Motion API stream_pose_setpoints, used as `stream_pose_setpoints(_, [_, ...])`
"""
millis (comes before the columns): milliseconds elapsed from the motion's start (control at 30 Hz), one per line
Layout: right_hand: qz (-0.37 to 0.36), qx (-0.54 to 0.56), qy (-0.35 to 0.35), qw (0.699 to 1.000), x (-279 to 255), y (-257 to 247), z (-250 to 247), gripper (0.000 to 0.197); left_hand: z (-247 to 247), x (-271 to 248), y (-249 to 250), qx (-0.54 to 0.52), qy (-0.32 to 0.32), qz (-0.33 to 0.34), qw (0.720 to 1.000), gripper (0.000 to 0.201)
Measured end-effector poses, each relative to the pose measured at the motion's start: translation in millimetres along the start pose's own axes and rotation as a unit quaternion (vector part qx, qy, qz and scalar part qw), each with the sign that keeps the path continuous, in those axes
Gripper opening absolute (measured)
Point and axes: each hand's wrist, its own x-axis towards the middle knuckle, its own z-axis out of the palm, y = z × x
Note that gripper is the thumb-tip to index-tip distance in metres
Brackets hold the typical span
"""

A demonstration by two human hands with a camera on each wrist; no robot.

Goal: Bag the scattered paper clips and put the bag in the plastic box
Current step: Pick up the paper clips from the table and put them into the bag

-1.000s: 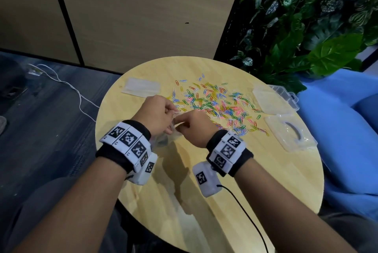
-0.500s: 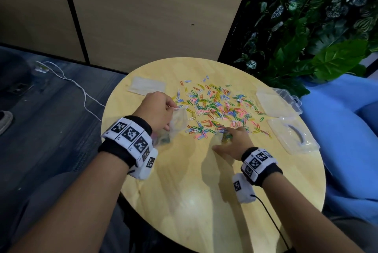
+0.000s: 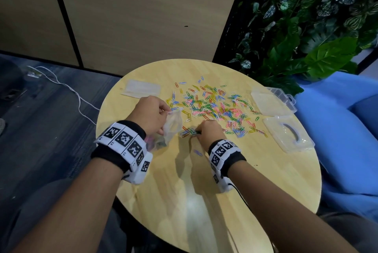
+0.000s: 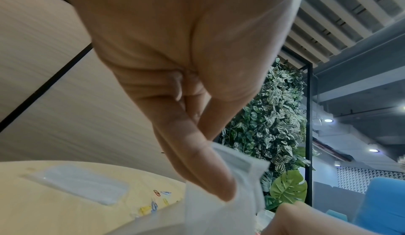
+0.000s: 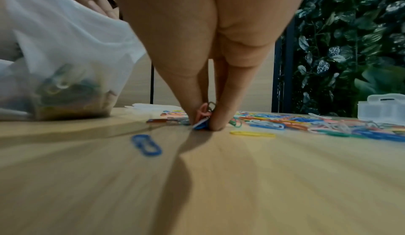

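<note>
Coloured paper clips (image 3: 214,107) lie scattered over the middle of a round wooden table (image 3: 204,191). My left hand (image 3: 150,116) pinches the rim of a small clear plastic bag (image 3: 172,125) that has some clips in its bottom (image 5: 65,89). In the left wrist view the fingers (image 4: 197,160) grip the bag's strip edge (image 4: 236,162). My right hand (image 3: 204,131) presses down at the near edge of the pile and pinches a few clips (image 5: 203,117) between thumb and fingertips. One blue clip (image 5: 146,145) lies alone nearer to me.
An open clear plastic box (image 3: 272,101) and its lid (image 3: 288,134) lie at the table's right edge. Spare flat bags (image 3: 141,89) lie at the far left. Leafy plants (image 3: 306,27) and a blue seat (image 3: 337,140) stand to the right; a white cable (image 3: 67,87) crosses the floor.
My right hand left the bag, reached right into the pile, then came back left along its near edge and closed on a few clips. The left hand kept holding the bag.
</note>
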Motion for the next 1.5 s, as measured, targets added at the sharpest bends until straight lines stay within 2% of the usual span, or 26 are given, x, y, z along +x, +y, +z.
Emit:
stream_pose_setpoints(133, [0.023, 0.041, -0.017, 0.999, -0.3, 14.2, -10.4, 0.024, -0.6, -1.6, 0.6, -0.002, -0.002, 0.000, 1.000, 0.018])
stream_pose_setpoints(200, [0.069, 0.149, -0.011, 0.986, -2.0, 27.4, -18.0, 0.014, -0.8, -2.1, 0.7, -0.003, -0.003, 0.000, 1.000, 0.019])
stream_pose_setpoints(233, [0.102, 0.235, -0.015, 0.967, -3.0, 35.4, -21.4, 0.011, -0.9, -2.3, 0.6, -0.003, -0.002, 0.000, 1.000, 0.019])
stream_pose_setpoints(267, [0.136, 0.333, -0.030, 0.933, -4.3, 43.1, -23.9, 0.010, -0.5, -2.3, 0.5, -0.003, -0.001, 0.000, 1.000, 0.019])
stream_pose_setpoints(333, [0.177, 0.519, -0.058, 0.834, -6.5, 54.0, -30.3, 0.014, 0.7, -2.1, 0.6, -0.006, -0.001, -0.001, 1.000, 0.018])
stream_pose_setpoints(400, [0.182, 0.622, -0.064, 0.759, -7.0, 57.0, -38.6, 0.021, 1.9, -1.7, 1.0, -0.007, -0.002, -0.001, 1.000, 0.018])
stream_pose_setpoints(500, [0.151, 0.697, -0.088, 0.696, -9.9, 44.0, -57.8, 0.023, 3.7, 0.3, 1.2, -0.001, -0.003, -0.003, 1.000, 0.019])
stream_pose_setpoints(600, [0.102, 0.730, -0.126, 0.664, -14.0, 14.6, -72.1, 0.032, 6.7, 1.5, 1.4, 0.003, -0.006, -0.005, 1.000, 0.018])
stream_pose_setpoints(667, [0.070, 0.719, -0.155, 0.674, -17.3, -9.4, -76.0, 0.029, 7.9, 1.9, 1.2, 0.000, -0.005, -0.005, 1.000, 0.017])
stream_pose_setpoints(767, [0.045, 0.653, -0.186, 0.733, -21.3, -37.2, -71.3, 0.021, 7.6, 1.9, 1.1, -0.011, -0.008, -0.002, 1.000, 0.015])
stream_pose_setpoints(867, [0.051, 0.578, -0.160, 0.799, -20.4, -51.5, -62.7, 0.017, 8.2, 2.2, 0.2, -0.034, -0.023, -0.012, 0.999, 0.014])
stream_pose_setpoints(1000, [0.031, 0.497, -0.135, 0.857, -18.0, -57.1, -59.2, 0.025, 9.2, 3.6, 0.0, -0.043, -0.023, -0.017, 0.999, 0.012])
stream_pose_setpoints(1100, [-0.063, 0.327, -0.070, 0.940, -21.9, -54.7, -63.7, 0.019, 8.7, 3.6, 0.7, -0.053, -0.027, -0.013, 0.998, 0.012])
stream_pose_setpoints(1133, [-0.107, 0.257, -0.066, 0.958, -23.9, -54.0, -66.7, 0.025, 9.1, 3.2, 1.1, -0.052, -0.030, -0.012, 0.998, 0.013])
stream_pose_setpoints(1200, [-0.172, 0.148, -0.103, 0.969, -28.6, -56.3, -72.0, 0.044, 10.3, 2.6, 1.2, -0.036, -0.034, -0.010, 0.999, 0.015])
stream_pose_setpoints(1267, [-0.191, 0.128, -0.133, 0.964, -33.1, -56.9, -74.4, 0.043, 10.1, 1.8, 1.3, -0.024, -0.033, -0.007, 0.999, 0.015])
stream_pose_setpoints(1300, [-0.188, 0.156, -0.128, 0.961, -35.4, -54.5, -75.9, 0.039, 9.8, 1.8, 1.2, -0.025, -0.034, -0.006, 0.999, 0.015])
stream_pose_setpoints(1400, [-0.115, 0.328, -0.053, 0.936, -40.3, -35.3, -79.2, 0.025, 6.4, 1.0, -0.1, -0.033, -0.034, -0.013, 0.999, 0.014])
stream_pose_setpoints(1433, [-0.091, 0.351, -0.024, 0.931, -41.0, -24.4, -78.7, 0.020, 5.2, 1.1, -1.3, -0.033, -0.032, -0.014, 0.999, 0.015])
stream_pose_setpoints(1467, [-0.072, 0.335, -0.002, 0.939, -41.3, -11.8, -76.6, 0.018, 3.8, 1.3, -2.6, -0.030, -0.029, -0.013, 0.999, 0.015])
stream_pose_setpoints(1500, [-0.044, 0.290, -0.001, 0.956, -43.4, 0.8, -74.1, 0.028, 2.9, 1.5, -3.6, -0.026, -0.026, -0.012, 0.999, 0.016])
